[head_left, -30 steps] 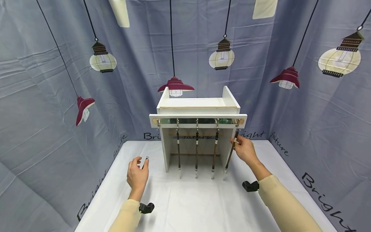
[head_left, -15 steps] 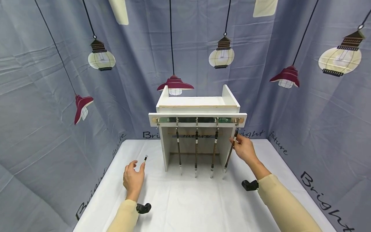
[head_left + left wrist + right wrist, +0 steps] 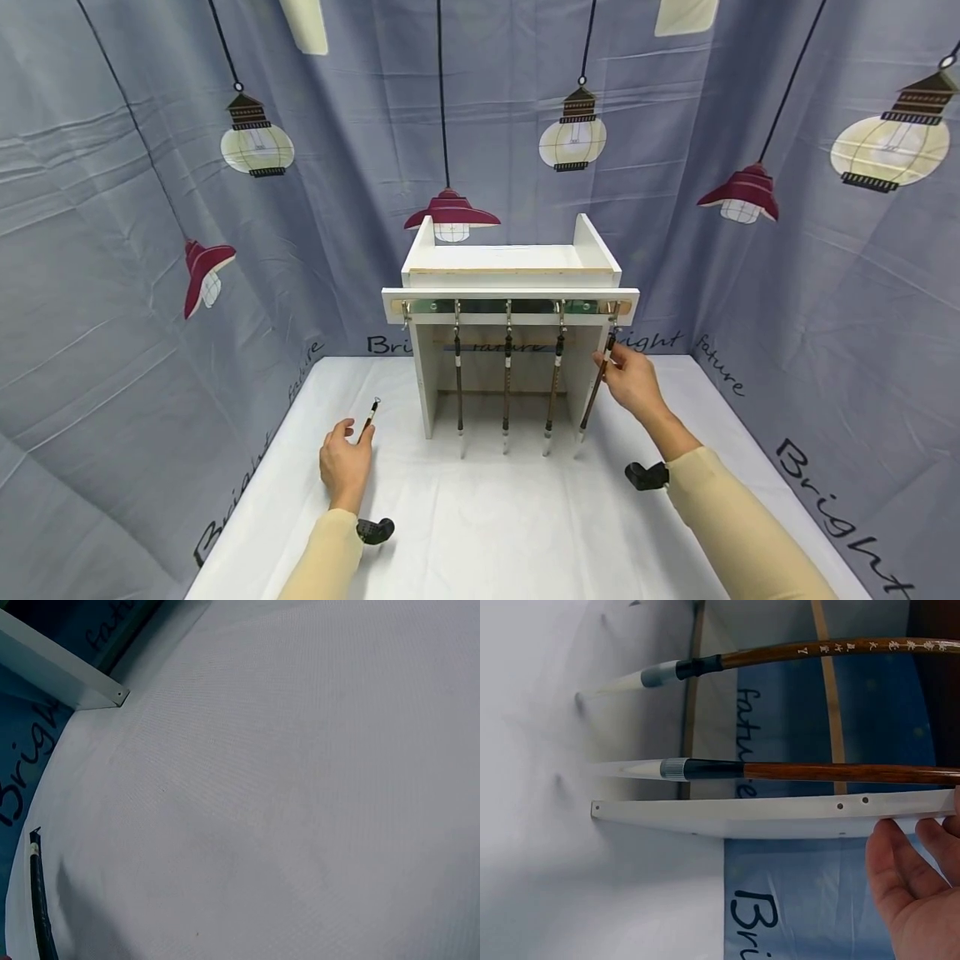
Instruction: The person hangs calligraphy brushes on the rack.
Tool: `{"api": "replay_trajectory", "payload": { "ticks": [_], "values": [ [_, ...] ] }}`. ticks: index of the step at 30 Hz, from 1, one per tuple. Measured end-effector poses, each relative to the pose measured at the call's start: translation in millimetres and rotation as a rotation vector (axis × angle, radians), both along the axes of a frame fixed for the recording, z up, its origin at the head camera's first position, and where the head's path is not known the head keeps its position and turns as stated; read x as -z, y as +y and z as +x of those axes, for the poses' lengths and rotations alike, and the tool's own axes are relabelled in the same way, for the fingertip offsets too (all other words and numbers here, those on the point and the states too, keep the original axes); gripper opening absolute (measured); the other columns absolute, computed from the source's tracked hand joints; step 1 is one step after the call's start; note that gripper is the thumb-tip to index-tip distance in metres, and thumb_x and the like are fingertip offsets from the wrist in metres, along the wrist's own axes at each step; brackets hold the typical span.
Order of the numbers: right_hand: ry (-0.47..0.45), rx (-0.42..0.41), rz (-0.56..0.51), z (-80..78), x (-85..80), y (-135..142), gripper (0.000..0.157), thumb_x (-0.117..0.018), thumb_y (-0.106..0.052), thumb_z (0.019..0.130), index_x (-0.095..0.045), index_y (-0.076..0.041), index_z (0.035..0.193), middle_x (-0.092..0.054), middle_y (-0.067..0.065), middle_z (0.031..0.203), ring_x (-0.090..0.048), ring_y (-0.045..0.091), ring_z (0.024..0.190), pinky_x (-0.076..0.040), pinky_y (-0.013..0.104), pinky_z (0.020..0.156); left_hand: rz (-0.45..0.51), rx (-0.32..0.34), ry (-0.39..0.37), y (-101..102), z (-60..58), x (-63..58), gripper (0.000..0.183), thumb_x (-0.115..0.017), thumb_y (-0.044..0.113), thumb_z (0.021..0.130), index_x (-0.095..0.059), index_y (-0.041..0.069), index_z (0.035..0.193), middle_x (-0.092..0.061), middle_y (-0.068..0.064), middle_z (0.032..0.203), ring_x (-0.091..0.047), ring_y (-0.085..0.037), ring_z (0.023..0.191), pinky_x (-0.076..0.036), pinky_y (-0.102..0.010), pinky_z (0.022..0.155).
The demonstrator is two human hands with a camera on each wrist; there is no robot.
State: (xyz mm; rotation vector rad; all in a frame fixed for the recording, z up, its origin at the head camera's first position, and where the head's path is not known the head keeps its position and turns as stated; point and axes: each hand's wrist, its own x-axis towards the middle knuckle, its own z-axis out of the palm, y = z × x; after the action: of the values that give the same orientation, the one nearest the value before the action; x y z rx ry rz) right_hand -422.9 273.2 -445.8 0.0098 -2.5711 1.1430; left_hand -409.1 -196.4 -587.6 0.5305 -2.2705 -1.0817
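Note:
My left hand pinches a calligraphy brush above the table's left side. Its dark handle and end loop stick up past the fingertips; the bristles are hidden. The same handle shows at the lower left edge of the left wrist view. My right hand holds the rightmost hanging brush near the top of its handle, below its hook. In the right wrist view that brush's pale bristles point left, and the fingers lie beside the white side panel. Several brushes hang from the white rail.
The rail is fixed across the front of a white wooden stand with a tray on top. A bare hook sits at the rail's left end. White cloth covers the table, and a printed grey-blue curtain surrounds it.
My left hand has shifted left and slightly down, and more of its brush's handle now shows above the fingers. The right hand stays at the rightmost brush.

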Motion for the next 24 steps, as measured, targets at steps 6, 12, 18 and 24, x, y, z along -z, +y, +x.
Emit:
{"api": "replay_trajectory", "payload": {
  "ticks": [6,12,18,24],
  "values": [
    [-0.001,0.006,0.010,0.3,-1.3,0.1,0.038,-0.054,-0.037,0.108,-0.066,-0.001,0.114,-0.059,0.037,0.136,-0.072,0.045,0.105,-0.061,0.049,0.075,-0.020,-0.011,-0.006,0.7,-5.1,3.3,0.040,-0.080,0.027,0.090,-0.070,0.005,0.122,-0.072,-0.020,0.111,-0.066,-0.046,0.101,-0.049,-0.058,0.078],
    [-0.013,0.003,0.004,2.3,-0.6,0.2,0.041,-0.054,-0.038,0.109,-0.065,-0.001,0.125,-0.058,0.036,0.138,-0.071,0.045,0.108,-0.061,0.050,0.078,-0.004,0.000,-0.051,3.0,-3.4,7.0,0.040,-0.079,0.025,0.091,-0.070,0.002,0.123,-0.070,-0.023,0.114,-0.065,-0.047,0.101,-0.049,-0.058,0.081],
    [0.009,-0.001,0.004,0.0,2.4,1.2,0.037,-0.056,-0.034,0.108,-0.066,0.001,0.113,-0.064,0.034,0.130,-0.072,0.046,0.105,-0.061,0.049,0.075,0.025,-0.005,-0.097,3.3,-5.7,15.5,0.041,-0.078,0.023,0.092,-0.068,0.001,0.127,-0.068,-0.026,0.118,-0.065,-0.047,0.106,-0.050,-0.058,0.086],
    [0.016,-0.006,0.003,-0.7,3.3,1.4,0.039,-0.055,-0.035,0.108,-0.066,0.001,0.119,-0.063,0.034,0.131,-0.071,0.047,0.106,-0.061,0.055,0.082,0.001,-0.002,-0.111,-0.5,-8.6,20.2,0.040,-0.076,0.019,0.093,-0.068,-0.003,0.125,-0.069,-0.029,0.117,-0.065,-0.049,0.104,-0.051,-0.059,0.087]
  ]
}}
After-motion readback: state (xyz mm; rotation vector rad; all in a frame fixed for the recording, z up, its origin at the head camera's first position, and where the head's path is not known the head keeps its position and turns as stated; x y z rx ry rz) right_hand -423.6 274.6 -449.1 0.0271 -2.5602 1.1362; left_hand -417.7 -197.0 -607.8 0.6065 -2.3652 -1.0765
